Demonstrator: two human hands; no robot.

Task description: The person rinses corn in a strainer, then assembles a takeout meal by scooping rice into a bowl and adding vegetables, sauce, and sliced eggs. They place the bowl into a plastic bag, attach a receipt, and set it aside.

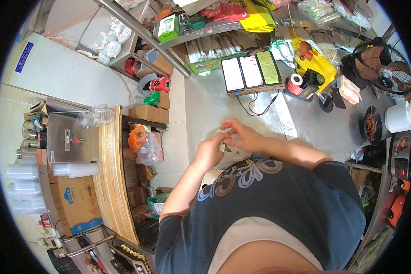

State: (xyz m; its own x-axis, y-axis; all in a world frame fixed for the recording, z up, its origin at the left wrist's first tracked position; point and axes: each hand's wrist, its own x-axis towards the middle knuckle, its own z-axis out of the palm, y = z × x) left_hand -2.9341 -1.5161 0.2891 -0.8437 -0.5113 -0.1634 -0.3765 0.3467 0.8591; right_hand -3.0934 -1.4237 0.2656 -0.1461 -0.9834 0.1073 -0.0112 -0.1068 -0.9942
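Note:
My left hand (209, 153) and my right hand (242, 135) meet in front of my body, near the front edge of the metal counter (205, 105). The fingers of both are bent and pressed close together. Something small and whitish (222, 147) shows between and just below the fingertips; its kind is too unclear to tell. Beyond the right hand lies a long white printed paper slip (284, 118). Three lit phones, a left one (233, 75), a middle one (251, 72) and a right one (269, 67), lean side by side on a low support, with cables running from them.
A small printer (306, 86) with a paper roll (296, 81) stands right of the phones, beside a yellow bag (313, 59). Farther right are a fan (383, 68), a dark bowl of food (372, 125) and a white tub (398, 116). A wooden board (110, 173) stretches along the left.

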